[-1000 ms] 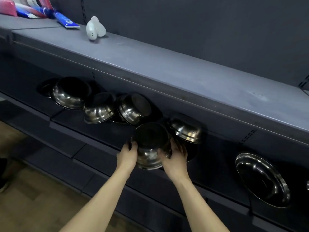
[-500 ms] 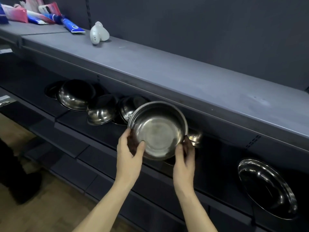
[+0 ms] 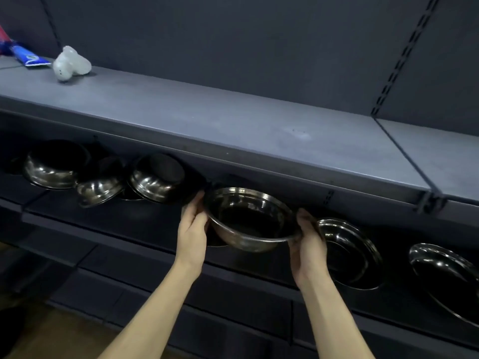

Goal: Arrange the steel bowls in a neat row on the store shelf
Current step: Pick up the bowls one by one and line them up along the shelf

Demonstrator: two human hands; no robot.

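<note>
I hold a steel bowl (image 3: 248,218) mouth-up between both hands, just under the front lip of the upper shelf. My left hand (image 3: 193,229) grips its left rim and my right hand (image 3: 307,244) grips its right rim. To the left on the dark lower shelf (image 3: 124,221) lie three overturned steel bowls: one at far left (image 3: 51,167), a smaller one (image 3: 99,189) beside it, and a third (image 3: 158,180) closest to my left hand. To the right two bowls sit mouth-up: one (image 3: 350,255) right beside my right hand and another (image 3: 445,275) at the frame edge.
The grey upper shelf (image 3: 233,125) overhangs the bowls. On its far left sit a white figurine (image 3: 70,63) and a blue tube (image 3: 29,57). A slotted upright (image 3: 404,53) runs up the back wall. More dark shelves and a wooden floor (image 3: 64,340) lie below.
The held bowl was lifted off the shelf, turned mouth-up, and carried right to sit beside the upright bowls. The view shifted right, bringing a second upright bowl into sight.
</note>
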